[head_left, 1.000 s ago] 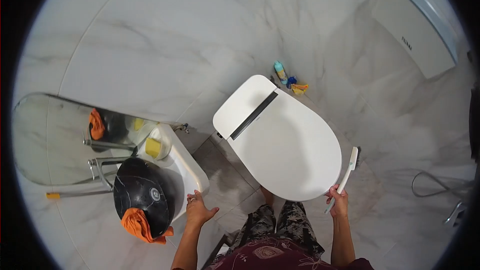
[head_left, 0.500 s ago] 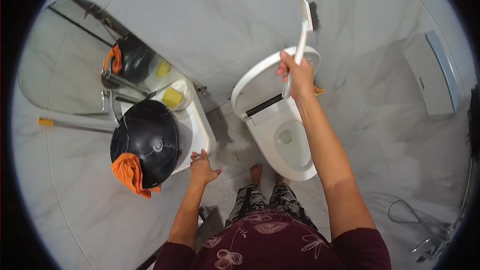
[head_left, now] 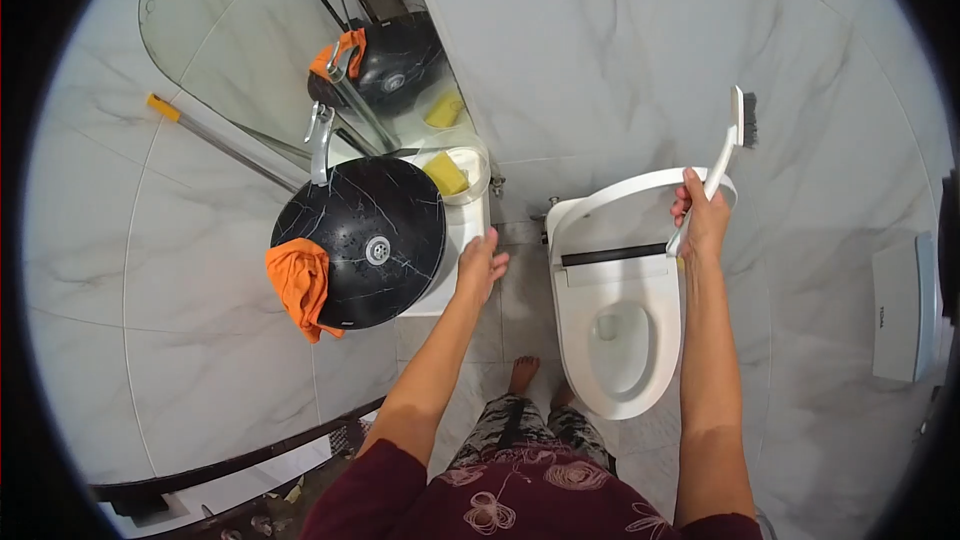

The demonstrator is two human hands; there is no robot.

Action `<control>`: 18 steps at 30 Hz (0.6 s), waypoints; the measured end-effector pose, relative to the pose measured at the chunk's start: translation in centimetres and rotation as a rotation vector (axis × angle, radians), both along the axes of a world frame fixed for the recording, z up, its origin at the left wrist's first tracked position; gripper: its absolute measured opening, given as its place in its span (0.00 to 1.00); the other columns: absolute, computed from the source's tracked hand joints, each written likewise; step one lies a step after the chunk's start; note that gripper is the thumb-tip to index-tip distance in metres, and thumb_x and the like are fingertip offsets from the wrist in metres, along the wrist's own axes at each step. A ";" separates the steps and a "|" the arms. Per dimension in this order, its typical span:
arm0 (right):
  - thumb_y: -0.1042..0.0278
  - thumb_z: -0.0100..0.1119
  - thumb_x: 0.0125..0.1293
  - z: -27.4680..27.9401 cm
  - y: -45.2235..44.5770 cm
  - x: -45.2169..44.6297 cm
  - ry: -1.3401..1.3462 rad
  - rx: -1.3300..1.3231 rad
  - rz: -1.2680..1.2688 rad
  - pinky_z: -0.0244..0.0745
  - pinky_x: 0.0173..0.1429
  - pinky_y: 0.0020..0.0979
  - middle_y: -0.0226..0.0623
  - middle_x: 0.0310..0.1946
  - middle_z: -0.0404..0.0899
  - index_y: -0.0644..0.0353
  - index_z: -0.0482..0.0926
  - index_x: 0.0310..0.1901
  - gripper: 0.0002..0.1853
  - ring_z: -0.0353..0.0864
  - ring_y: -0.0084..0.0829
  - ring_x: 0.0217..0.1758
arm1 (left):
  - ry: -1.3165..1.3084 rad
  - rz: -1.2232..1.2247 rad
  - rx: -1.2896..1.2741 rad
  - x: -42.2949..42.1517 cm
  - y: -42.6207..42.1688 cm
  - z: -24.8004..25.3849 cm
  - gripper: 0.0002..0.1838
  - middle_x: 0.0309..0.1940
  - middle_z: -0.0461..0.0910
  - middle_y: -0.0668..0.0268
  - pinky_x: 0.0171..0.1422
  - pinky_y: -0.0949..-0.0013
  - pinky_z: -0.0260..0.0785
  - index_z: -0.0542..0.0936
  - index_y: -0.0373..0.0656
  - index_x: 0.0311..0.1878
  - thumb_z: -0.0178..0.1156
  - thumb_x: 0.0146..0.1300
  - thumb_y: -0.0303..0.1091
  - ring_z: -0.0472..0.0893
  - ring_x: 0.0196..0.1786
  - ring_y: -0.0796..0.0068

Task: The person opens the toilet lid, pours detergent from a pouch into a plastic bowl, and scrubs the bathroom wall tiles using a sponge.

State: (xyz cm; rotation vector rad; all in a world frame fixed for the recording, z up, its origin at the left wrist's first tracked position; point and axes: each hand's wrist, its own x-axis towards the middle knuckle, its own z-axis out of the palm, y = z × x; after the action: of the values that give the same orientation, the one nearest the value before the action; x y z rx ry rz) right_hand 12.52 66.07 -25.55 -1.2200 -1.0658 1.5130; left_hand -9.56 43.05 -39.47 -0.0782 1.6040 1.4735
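Observation:
My right hand (head_left: 705,222) is wrapped round the handle of a white brush (head_left: 722,158), whose dark bristles point right, above the raised lid. Below it stands the toilet (head_left: 570,335) with its lid (head_left: 600,208) up and the bowl showing. At the right edge of the white counter (head_left: 462,230) rests my left hand (head_left: 482,265), fingers a little apart and holding nothing visible. Left of that hand is a black basin (head_left: 385,280). An orange cloth (head_left: 298,285) hangs over the basin's rim. Behind the basin, a yellow sponge (head_left: 446,174) sits in a clear container (head_left: 480,168).
A chrome tap (head_left: 320,145) stands behind the basin, under a mirror (head_left: 235,30). A pole with a yellow end (head_left: 163,108) leans at the left. On the right wall is a pale box-like panel (head_left: 897,310). Grey tiles (head_left: 520,305) cover the floor.
The toilet lid, down a second ago, is up. My right hand has risen with the brush from beside the toilet's front to the lid. The view has turned, and my left hand stays at the counter edge.

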 end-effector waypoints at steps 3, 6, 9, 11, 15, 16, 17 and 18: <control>0.59 0.63 0.57 -0.1 0.2 -0.4 -0.020 0.011 -0.005 0.58 0.16 0.20 0.30 0.19 0.73 0.61 0.73 0.31 0.14 0.69 0.18 0.15 | -0.296 0.463 0.154 -4.2 5.1 -3.2 0.48 0.59 0.59 0.52 0.51 0.57 0.69 0.51 0.43 0.67 0.61 0.52 0.61 0.75 0.47 0.55; 0.56 0.62 0.57 -0.6 0.4 -0.6 -0.048 0.024 -0.014 0.58 0.16 0.21 0.28 0.19 0.71 0.59 0.73 0.32 0.14 0.68 0.18 0.14 | -0.299 0.634 0.138 -6.6 8.2 -2.9 0.46 0.59 0.57 0.51 0.49 0.52 0.70 0.50 0.47 0.66 0.61 0.52 0.58 0.75 0.46 0.53; 0.55 0.61 0.58 -0.6 0.3 -1.0 -0.086 0.066 -0.043 0.58 0.15 0.20 0.27 0.18 0.71 0.59 0.73 0.32 0.15 0.67 0.18 0.14 | -0.280 0.621 0.115 -9.2 9.3 -5.8 0.36 0.59 0.58 0.54 0.44 0.53 0.74 0.47 0.52 0.64 0.57 0.58 0.38 0.76 0.44 0.53; 0.56 0.60 0.59 -1.1 0.8 -1.2 -0.075 0.090 -0.045 0.58 0.14 0.19 0.27 0.17 0.70 0.60 0.74 0.31 0.15 0.66 0.17 0.13 | -0.212 0.630 0.188 -9.1 9.3 -7.2 0.32 0.58 0.59 0.56 0.40 0.58 0.77 0.49 0.52 0.64 0.52 0.59 0.31 0.76 0.42 0.55; 0.58 0.57 0.62 -1.7 0.5 -1.2 -0.044 0.208 -0.068 0.57 0.13 0.19 0.27 0.16 0.67 0.60 0.72 0.31 0.13 0.63 0.16 0.11 | -0.162 0.610 0.181 -5.3 7.4 -4.6 0.28 0.55 0.62 0.57 0.34 0.65 0.79 0.54 0.51 0.61 0.45 0.58 0.21 0.76 0.40 0.57; 0.58 0.57 0.62 -1.8 0.4 -1.3 -0.039 0.217 -0.084 0.56 0.12 0.20 0.27 0.17 0.67 0.60 0.72 0.31 0.13 0.62 0.16 0.11 | -0.167 0.545 0.183 -4.4 6.6 -4.6 0.27 0.54 0.63 0.57 0.34 0.65 0.79 0.55 0.50 0.61 0.44 0.58 0.19 0.76 0.41 0.57; 0.59 0.56 0.63 -2.2 -0.1 -1.3 -0.034 0.230 -0.099 0.56 0.12 0.20 0.27 0.17 0.66 0.60 0.71 0.31 0.13 0.62 0.16 0.11 | -0.172 0.480 0.189 -3.6 5.7 -4.7 0.27 0.53 0.64 0.57 0.33 0.65 0.79 0.56 0.50 0.60 0.42 0.58 0.18 0.75 0.41 0.57; 0.59 0.55 0.64 -2.7 -0.6 -1.2 -0.032 0.240 -0.108 0.56 0.12 0.20 0.27 0.17 0.66 0.60 0.71 0.31 0.13 0.61 0.16 0.11 | -0.202 0.435 0.202 -2.6 4.9 -3.9 0.26 0.52 0.65 0.57 0.33 0.65 0.79 0.55 0.50 0.60 0.42 0.58 0.18 0.76 0.41 0.57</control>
State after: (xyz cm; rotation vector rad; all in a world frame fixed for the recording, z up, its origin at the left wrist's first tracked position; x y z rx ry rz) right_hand 11.31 65.50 -28.29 -1.1184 -1.1472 1.2479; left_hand -12.18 47.95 -43.42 -0.4697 1.3176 1.8859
